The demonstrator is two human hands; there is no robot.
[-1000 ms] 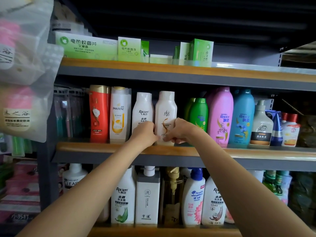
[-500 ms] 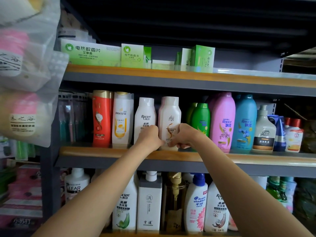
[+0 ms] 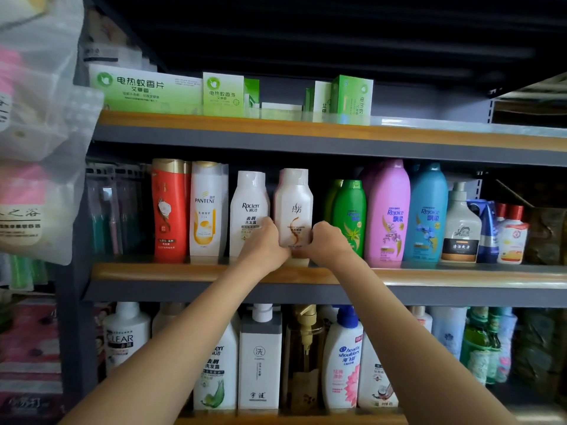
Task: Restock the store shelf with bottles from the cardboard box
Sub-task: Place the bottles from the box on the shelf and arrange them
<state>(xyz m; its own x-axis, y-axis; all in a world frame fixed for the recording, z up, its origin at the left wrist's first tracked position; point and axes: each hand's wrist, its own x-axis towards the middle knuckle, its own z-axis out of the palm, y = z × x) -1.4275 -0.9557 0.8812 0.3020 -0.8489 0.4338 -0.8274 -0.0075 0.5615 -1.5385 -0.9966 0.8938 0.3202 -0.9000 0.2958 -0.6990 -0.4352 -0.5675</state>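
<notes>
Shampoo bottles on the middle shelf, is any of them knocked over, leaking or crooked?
Nothing stands out. The bottles on the grey middle shelf with a wooden edge all stand upright, with no spill showing. The left hand and right hand hold the pale pink-white bottle with a brown swirl at its base; it stands straight in the row.

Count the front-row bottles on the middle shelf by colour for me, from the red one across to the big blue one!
red bottle: 1
white bottles: 3
green bottle: 1
pink bottle: 1
blue bottle: 1
Total: 7
</notes>
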